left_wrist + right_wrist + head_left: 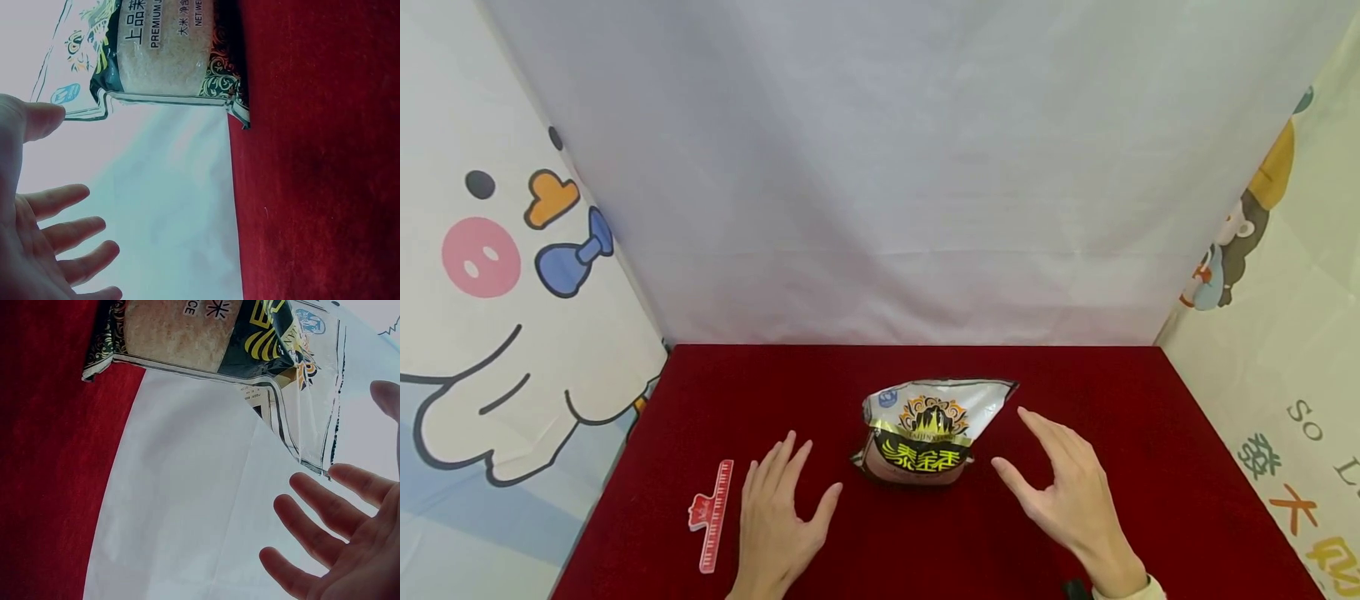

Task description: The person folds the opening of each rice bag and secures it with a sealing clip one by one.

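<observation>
A bag of rice (917,442) stands on the red table near its middle, its loose white top leaning to the right. In the left wrist view, grains show through the clear window of the rice bag (165,56). My left hand (782,517) is to the left of the bag with its fingers straight and thumb spread. On the bag's other side my right hand (1067,483) is spread too, fingers pointing toward the bag's top corner. Both hands hold nothing. A red ruler-shaped clip (715,517) lies left of my left hand.
The red cloth (1000,550) covers the table up to a white curtain (895,208) at the back. Printed cartoon sheets (482,350) hang along the left and right sides. A sleeve cuff (1135,590) shows at my right wrist.
</observation>
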`<state>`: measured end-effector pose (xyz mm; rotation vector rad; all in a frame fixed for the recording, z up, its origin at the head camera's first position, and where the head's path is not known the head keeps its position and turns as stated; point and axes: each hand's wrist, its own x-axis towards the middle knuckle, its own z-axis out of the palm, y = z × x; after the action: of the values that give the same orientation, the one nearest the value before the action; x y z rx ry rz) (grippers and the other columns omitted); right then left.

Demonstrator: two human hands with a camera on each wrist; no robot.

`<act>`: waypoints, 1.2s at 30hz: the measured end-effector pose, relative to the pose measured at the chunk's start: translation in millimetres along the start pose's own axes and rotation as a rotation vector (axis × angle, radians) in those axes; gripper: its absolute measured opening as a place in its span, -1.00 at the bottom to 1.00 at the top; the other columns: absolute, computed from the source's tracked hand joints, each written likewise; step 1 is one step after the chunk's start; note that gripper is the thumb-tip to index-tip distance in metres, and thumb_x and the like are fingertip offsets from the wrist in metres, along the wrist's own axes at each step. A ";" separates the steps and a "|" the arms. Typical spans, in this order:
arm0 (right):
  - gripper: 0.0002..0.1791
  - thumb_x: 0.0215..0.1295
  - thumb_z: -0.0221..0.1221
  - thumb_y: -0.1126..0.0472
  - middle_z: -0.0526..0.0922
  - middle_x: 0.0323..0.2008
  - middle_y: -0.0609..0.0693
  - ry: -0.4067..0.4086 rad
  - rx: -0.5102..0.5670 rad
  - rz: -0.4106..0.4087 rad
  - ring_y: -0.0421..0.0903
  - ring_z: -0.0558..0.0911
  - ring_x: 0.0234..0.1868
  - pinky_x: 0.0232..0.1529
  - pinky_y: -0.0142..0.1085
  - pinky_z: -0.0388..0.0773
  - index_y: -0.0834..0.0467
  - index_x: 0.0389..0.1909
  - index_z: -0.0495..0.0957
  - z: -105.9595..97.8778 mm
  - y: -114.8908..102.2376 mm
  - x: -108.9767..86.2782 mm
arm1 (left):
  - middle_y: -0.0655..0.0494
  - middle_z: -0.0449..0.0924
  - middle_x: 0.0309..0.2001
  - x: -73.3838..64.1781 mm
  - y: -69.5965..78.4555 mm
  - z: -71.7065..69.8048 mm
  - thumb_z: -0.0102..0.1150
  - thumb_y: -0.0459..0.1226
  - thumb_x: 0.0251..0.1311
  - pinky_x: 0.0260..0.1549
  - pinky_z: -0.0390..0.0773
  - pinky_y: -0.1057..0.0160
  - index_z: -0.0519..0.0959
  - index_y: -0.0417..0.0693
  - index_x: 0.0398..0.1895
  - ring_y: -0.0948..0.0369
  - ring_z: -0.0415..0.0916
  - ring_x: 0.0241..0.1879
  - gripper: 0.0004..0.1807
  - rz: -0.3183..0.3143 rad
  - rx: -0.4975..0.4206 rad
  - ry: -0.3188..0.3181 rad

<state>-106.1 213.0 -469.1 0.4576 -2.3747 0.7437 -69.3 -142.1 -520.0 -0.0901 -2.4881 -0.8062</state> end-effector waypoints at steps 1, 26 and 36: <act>-0.20 -0.04 0.59 0.10 0.74 0.20 0.18 0.001 0.001 -0.002 0.19 0.67 0.20 0.27 0.05 0.45 0.13 0.33 0.63 0.1 -0.4 0.8 | -0.17 0.50 0.48 0.5 0.2 0.3 0.52 -0.06 0.16 0.40 0.26 -0.47 0.60 -0.13 0.37 -0.24 0.45 0.42 -0.29 0.004 -0.001 0.003; -0.24 -0.01 0.57 0.12 0.76 0.18 0.15 0.024 0.044 -0.037 0.18 0.69 0.18 0.24 0.11 0.50 0.13 0.30 0.65 4.6 -7.4 14.5 | -0.18 0.50 0.49 11.2 9.0 5.7 0.52 -0.04 0.15 0.43 0.24 -0.45 0.60 -0.15 0.36 -0.24 0.43 0.44 -0.28 0.012 -0.016 0.004; -0.26 0.00 0.57 0.10 0.76 0.18 0.14 0.016 0.042 -0.032 0.19 0.69 0.18 0.24 0.12 0.50 0.12 0.29 0.65 6.2 -7.9 14.2 | -0.17 0.51 0.47 15.7 12.6 6.2 0.54 -0.06 0.12 0.41 0.27 -0.45 0.61 -0.14 0.35 -0.23 0.45 0.42 -0.28 0.053 -0.012 0.022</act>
<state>-115.8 201.1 -461.0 0.5049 -2.3349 0.7811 -83.0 -129.7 -509.8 -0.1502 -2.4502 -0.7966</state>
